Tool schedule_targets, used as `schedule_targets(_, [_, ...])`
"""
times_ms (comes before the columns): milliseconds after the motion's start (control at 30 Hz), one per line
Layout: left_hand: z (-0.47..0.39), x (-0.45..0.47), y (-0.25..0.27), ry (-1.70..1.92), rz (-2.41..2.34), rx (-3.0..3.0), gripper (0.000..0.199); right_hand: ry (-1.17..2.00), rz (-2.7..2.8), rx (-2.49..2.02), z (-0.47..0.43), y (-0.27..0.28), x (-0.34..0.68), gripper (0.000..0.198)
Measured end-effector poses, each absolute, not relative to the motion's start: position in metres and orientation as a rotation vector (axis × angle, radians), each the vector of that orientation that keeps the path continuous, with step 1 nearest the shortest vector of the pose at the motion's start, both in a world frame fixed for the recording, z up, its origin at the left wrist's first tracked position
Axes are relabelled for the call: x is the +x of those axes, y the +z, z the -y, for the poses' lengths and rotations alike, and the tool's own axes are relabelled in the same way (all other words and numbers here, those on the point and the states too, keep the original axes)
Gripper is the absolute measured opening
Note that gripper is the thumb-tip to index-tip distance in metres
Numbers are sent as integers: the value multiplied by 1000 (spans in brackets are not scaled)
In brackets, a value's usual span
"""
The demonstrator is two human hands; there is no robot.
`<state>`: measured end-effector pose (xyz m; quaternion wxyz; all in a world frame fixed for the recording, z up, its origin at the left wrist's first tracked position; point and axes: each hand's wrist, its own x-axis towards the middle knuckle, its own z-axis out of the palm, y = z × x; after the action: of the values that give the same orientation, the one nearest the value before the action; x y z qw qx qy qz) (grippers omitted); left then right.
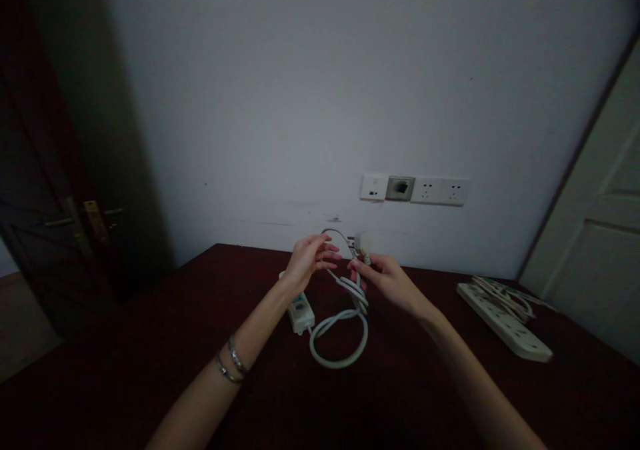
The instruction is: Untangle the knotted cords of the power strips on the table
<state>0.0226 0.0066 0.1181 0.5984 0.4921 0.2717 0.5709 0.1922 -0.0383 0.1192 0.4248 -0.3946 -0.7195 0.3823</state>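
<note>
A pale power cord (364, 343) hangs in loops, with a wrapped bundle above a wider loop near the dark tabletop. My right hand (387, 280) is closed on the cord just below its white plug (362, 243), pinching it between thumb and fingers. To the left, my left hand (313, 258) has its fingers apart beside the upper loop, and part of the cord passes behind them. The cord runs down to a small white power strip (301, 313), partly hidden by my left hand and forearm.
On the right of the dark red tabletop (410, 383) lies a longer white power strip (505, 323) with its cord (505, 297) bundled on top. Wall sockets (437, 191) sit above the table's back edge. Doors stand at both sides.
</note>
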Motion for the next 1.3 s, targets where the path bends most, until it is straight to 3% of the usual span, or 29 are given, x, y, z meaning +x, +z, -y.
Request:
schedule_targets(167, [-11,24,106,1147,-899,1595,36,887,1629,-966,21,110,201,44])
schedule_targets(333, [-8,32,90,851,-716,1876,38,835,1550,-1023,17,107,204,44])
schedule_targets(567, [3,45,83,776,-536,1550,31,860,1550,-1053,22,111,201,43])
schedule_targets(667, [-1,37,83,707,-429,1407,37,859,1580,-1104,25,118,213,44])
schedule_targets(833, [-13,23,81,638,-288,1290,48,583,1503,-1187,32,137,249,43])
schedule_targets(1033, [-17,18,83,624,-222,1291,53,654,1267,-1029,49,157,273,34])
schedule_targets(1300, [-17,18,79,632,-107,1239,55,556,1714,-1244,76,168,275,41])
